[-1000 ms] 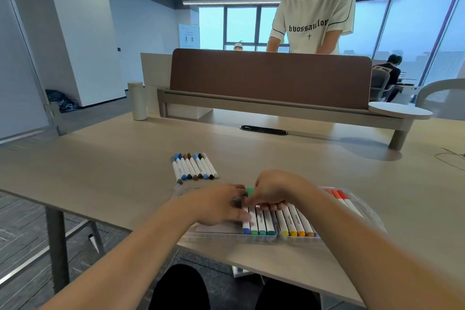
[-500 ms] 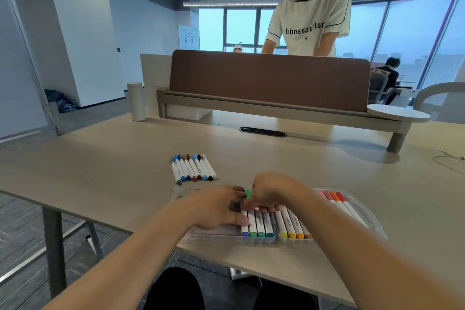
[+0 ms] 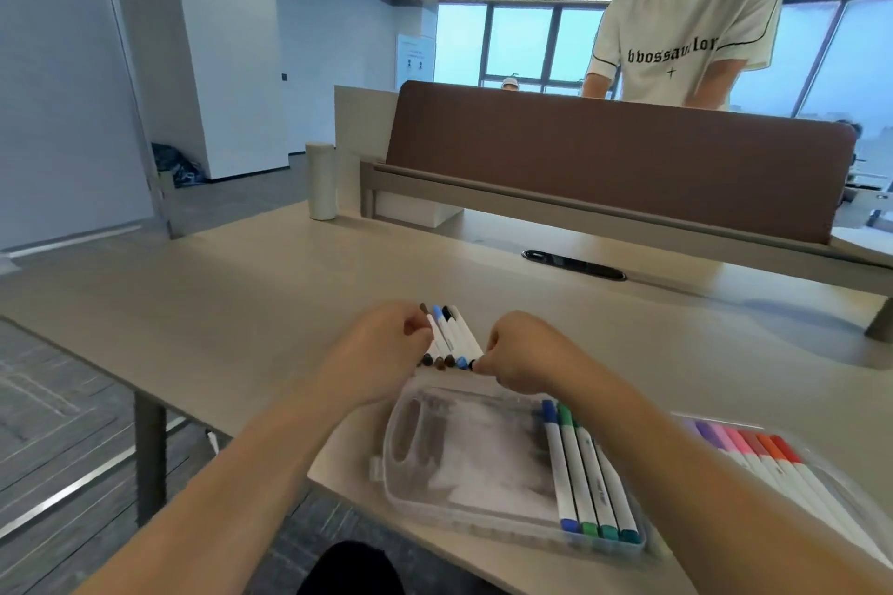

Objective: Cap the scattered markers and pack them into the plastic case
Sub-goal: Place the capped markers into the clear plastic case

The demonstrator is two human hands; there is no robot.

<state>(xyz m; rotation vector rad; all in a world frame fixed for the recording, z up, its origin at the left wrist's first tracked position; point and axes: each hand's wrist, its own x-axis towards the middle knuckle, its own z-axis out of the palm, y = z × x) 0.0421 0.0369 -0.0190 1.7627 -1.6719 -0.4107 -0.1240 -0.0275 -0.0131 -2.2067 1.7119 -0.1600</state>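
Both hands are working at a bundle of loose markers (image 3: 452, 337) lying on the beige desk (image 3: 241, 295), just beyond the far edge of the clear plastic case (image 3: 464, 449). The left hand (image 3: 381, 348) is curling its fingers against the left side of the bundle, and the right hand (image 3: 526, 353) is pinching at the bundle's near right corner, so the markers are sitting squeezed between the two hands. The bundle's white barrels are lying side by side, slanting away to the left, with brown, blue and black caps showing at both ends.

The case is lying open and flat, just nearer than the hands. Four capped markers (image 3: 592, 473), blue to teal, are resting in a row at the right end of this tray; the rest of the tray is showing bare plastic. A second tray (image 3: 821, 473) to the right is holding a row of purple, pink, red and orange markers, partly hidden by the right forearm.

Across the desk, a person in a white printed T-shirt (image 3: 686, 39) is standing behind a brown divider panel (image 3: 604, 169).
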